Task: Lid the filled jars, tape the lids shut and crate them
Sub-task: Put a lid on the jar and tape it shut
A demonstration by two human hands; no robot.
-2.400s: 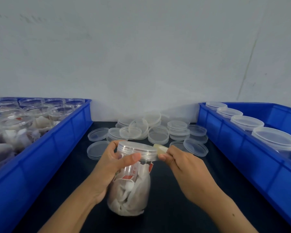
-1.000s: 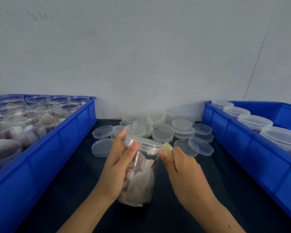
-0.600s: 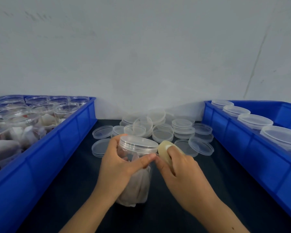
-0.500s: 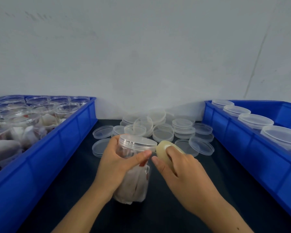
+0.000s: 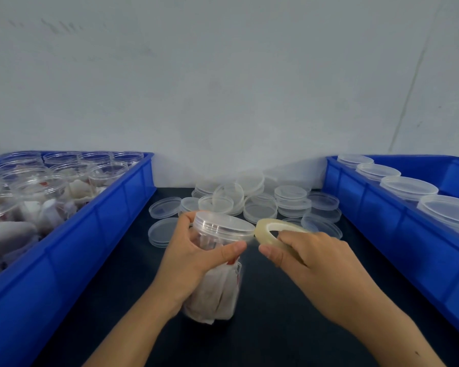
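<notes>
I judge I'm in the middle of the taping step on one jar (image 5: 215, 276), with most of the job ahead of me. The jar in hand already has its lid (image 5: 224, 225) seated, so lidding is done for this one. Whether any tape has gone onto it yet I cannot tell; the tape is clear and nothing shows against the clear plastic.

The crate on my left (image 5: 72, 250) holds many filled jars with open mouths, none lidded as far as I can see. The crate on my right (image 5: 398, 234) shows a row of lidded jars (image 5: 408, 185) along its near wall, which I take to be the finished ones. So what remains is to tape this lid, set the jar in the right crate, then work through the rest on the left. A heap of loose lids (image 5: 260, 205) lies on the dark table (image 5: 276, 327) against the back wall, between the two crates.

The jar stands on the table between the crates, close in front of me, tilted a little. It is a clear round plastic jar packed with white sachets that carry some red print, and its lid is a shallow clear cap with a ribbed rim.

My left hand (image 5: 194, 260) grips the jar just under the lid, thumb across the front and fingers curled round the far side. My right hand (image 5: 310, 260) holds the roll of tape (image 5: 273, 229), fingers through and round the ring, its edge just beside the lid's rim.
</notes>
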